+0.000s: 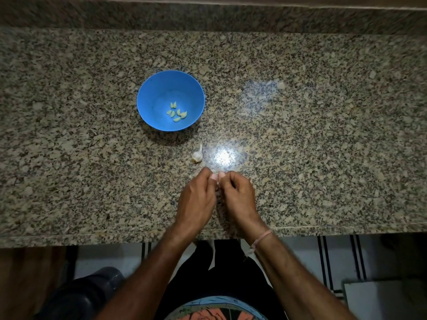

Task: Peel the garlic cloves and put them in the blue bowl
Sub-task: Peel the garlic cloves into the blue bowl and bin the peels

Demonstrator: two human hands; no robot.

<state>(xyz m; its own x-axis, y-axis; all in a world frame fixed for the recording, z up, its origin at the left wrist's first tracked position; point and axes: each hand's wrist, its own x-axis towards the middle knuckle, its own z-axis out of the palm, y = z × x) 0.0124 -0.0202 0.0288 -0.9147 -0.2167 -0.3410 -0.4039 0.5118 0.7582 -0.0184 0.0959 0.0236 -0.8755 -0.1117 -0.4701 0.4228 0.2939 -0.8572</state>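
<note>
Far to your left, the blue bowl (151, 93) sits on the granite counter (300, 135) with a small heap of peeled cloves (176, 113) in its bottom. Nearer to you, just to its right and apart from it, lies the remaining garlic bulb (197, 155). Your left hand (196, 199) and right hand (238, 195) meet just in front of that bulb, all fingers curled in tight and the thumb tips touching. Only a pale sliver shows between them, probably a garlic clove (217, 189) pinched by both hands, though most of it is hidden. You look to be mid-peel. Next you need to strip off the skin, then carry the bare clove up and left to drop it in the bowl.
</note>
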